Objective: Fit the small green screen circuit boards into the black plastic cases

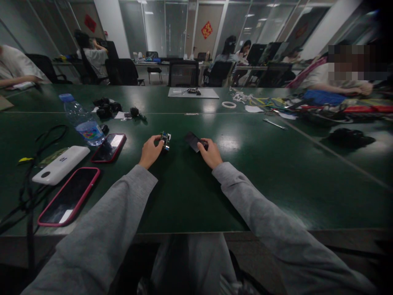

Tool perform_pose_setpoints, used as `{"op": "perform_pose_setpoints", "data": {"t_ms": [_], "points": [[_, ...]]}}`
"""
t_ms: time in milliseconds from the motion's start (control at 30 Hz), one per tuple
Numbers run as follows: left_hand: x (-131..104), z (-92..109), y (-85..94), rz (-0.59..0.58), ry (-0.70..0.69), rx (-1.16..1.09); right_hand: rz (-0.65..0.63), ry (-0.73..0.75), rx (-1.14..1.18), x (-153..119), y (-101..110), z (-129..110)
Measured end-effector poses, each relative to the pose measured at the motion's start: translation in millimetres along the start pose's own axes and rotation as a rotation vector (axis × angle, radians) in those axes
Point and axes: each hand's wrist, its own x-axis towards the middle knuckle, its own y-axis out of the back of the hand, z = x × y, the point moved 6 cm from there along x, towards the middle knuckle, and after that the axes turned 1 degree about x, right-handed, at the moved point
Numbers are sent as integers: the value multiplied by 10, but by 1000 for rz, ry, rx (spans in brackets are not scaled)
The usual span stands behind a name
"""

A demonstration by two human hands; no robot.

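Note:
In my left hand is a small circuit board with metal connectors along its edge, held between thumb and fingers just over the green table. My right hand grips a flat dark rectangular piece by its near right end; its exact kind does not show. A narrow gap of bare tabletop lies between the two held things, and they do not touch. My palms hide the undersides of both.
Two red-cased phones, a white power bank and a water bottle stand at left with black straps. Farther back lie a white board, a tape roll, a wrench and tangled cables. Other people sit around.

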Motion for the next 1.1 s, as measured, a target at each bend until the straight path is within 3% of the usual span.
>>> {"op": "perform_pose_setpoints", "data": {"t_ms": [200,533,833,1100], "points": [[-15,19,-2,5,0,-18,-10,-75,-38,3,2,73],[8,-9,-70,-10,6,-75,-2,-47,-59,9,-16,103],[-56,97,-55,-23,-124,97,83,144,-154,-48,36,-116],[-43,82,-44,-22,-96,106,36,198,-168,-59,26,-176]]}}
